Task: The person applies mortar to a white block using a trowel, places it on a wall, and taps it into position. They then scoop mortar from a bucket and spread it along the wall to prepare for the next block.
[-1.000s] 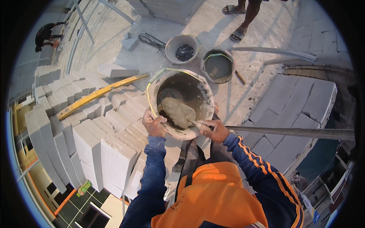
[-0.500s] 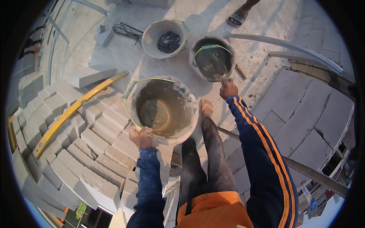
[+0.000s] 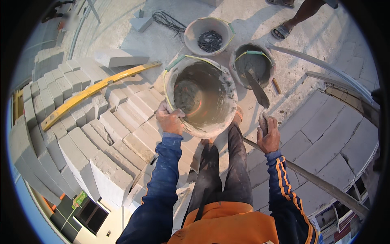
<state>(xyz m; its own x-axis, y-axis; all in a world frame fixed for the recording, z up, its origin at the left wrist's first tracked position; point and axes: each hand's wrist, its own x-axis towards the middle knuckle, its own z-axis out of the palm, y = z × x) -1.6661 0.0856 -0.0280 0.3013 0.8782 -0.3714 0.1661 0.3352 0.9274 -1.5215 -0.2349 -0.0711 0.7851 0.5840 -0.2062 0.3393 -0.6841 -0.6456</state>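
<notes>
My left hand (image 3: 170, 118) is closed on the near rim of a large mortar-stained bucket (image 3: 221, 124), which tilts open toward me. A lump of wet grey mortar (image 3: 187, 96) sits at its bottom. In front of my right side, my right hand (image 3: 269, 133) grips the handle of a trowel (image 3: 258, 91). Its grey-coated blade points away from me, the tip over the near rim of a smaller bucket (image 3: 271, 77) of grey mortar (image 3: 252, 63). Part of the handle is hidden by my fingers.
Grey blocks (image 3: 118, 124) are stacked on the left, under a yellow spirit level (image 3: 97, 86). A third bucket (image 3: 195, 34) holds a dark coil. A block-topped surface (image 3: 321, 134) and metal bars (image 3: 325, 65) lie right. Another person's sandaled foot (image 3: 281, 31) stands beyond.
My right hand has drawn back toward me, bringing the trowel mostly out of the smaller bucket. My left hand keeps its hold on the large bucket. The view has shifted left.
</notes>
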